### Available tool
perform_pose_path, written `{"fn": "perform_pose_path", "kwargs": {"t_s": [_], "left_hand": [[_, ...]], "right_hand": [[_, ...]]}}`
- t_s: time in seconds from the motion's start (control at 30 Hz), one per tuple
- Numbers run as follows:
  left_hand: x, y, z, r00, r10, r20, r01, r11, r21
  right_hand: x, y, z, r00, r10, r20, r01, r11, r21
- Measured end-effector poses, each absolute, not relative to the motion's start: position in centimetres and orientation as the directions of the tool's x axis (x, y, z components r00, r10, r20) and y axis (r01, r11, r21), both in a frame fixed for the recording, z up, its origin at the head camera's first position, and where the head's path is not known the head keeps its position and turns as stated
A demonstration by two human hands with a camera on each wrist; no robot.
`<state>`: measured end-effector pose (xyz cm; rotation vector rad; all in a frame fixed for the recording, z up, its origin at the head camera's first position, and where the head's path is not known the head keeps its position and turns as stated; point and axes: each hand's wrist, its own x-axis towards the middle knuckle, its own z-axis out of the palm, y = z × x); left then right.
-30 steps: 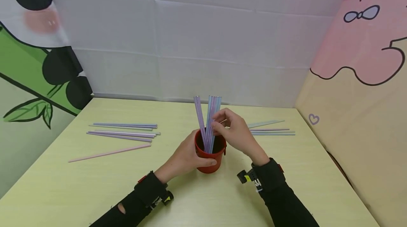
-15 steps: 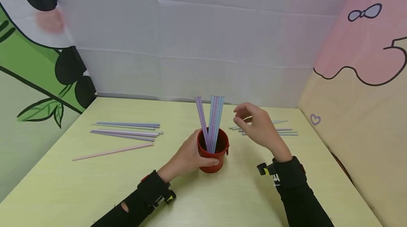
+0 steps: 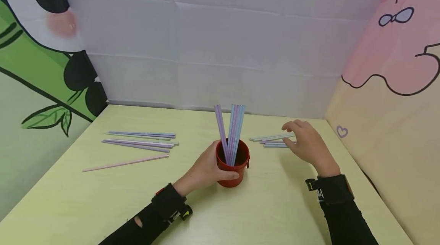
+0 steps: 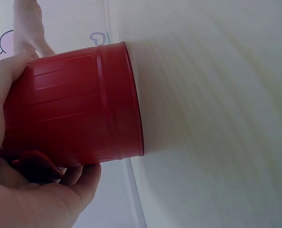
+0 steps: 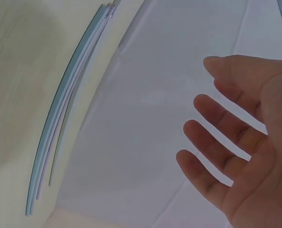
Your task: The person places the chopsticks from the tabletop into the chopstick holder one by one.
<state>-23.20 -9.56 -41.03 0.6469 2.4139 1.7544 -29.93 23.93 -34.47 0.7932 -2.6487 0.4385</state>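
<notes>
A small red metal bucket [image 3: 229, 178] stands on the table, several purple and blue straws [image 3: 235, 134] leaning upright inside it. My left hand [image 3: 207, 166] grips the bucket from the left, thumb across its front; the left wrist view shows its fingers wrapped round the red wall [image 4: 74, 104]. My right hand [image 3: 309, 145] hovers over the right-hand group of straws [image 3: 271, 140], its fingers spread and slightly bent, holding nothing. In the right wrist view those straws [image 5: 67, 104] lie on the table, apart from the fingers [image 5: 209, 128].
On the left of the table lie several more purple, blue and green straws [image 3: 141, 142], with a single pink straw [image 3: 125, 163] in front of them. A pale cloth backdrop [image 3: 220, 46] rises behind the table's far edge, and printed side walls flank it.
My right hand has moved away from the straws in the bucket, rightward to above the straws on the right. The left hand keeps its grip on the bucket.
</notes>
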Motion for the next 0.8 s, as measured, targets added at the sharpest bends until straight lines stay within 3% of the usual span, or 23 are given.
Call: {"fn": "perform_pose_path", "kwargs": {"t_s": [0.2, 0.47, 0.8], "left_hand": [[-23.3, -9.5, -41.0, -0.911, 0.377, 0.166, 0.277, 0.263, 0.924], [-23.5, -9.3, -41.3, -0.905, 0.387, 0.177, 0.293, 0.263, 0.919], [-23.5, -9.4, -41.3, -0.915, 0.37, 0.161, 0.274, 0.278, 0.921]], "right_hand": [[-30.7, 25.6, -35.8, -0.823, -0.461, 0.333, -0.538, 0.82, -0.194], [-31.2, 26.9, -37.6, -0.893, -0.431, 0.129, -0.45, 0.854, -0.263], [-31.9, 27.4, -39.3, -0.898, -0.436, 0.056, -0.433, 0.857, -0.28]]}}
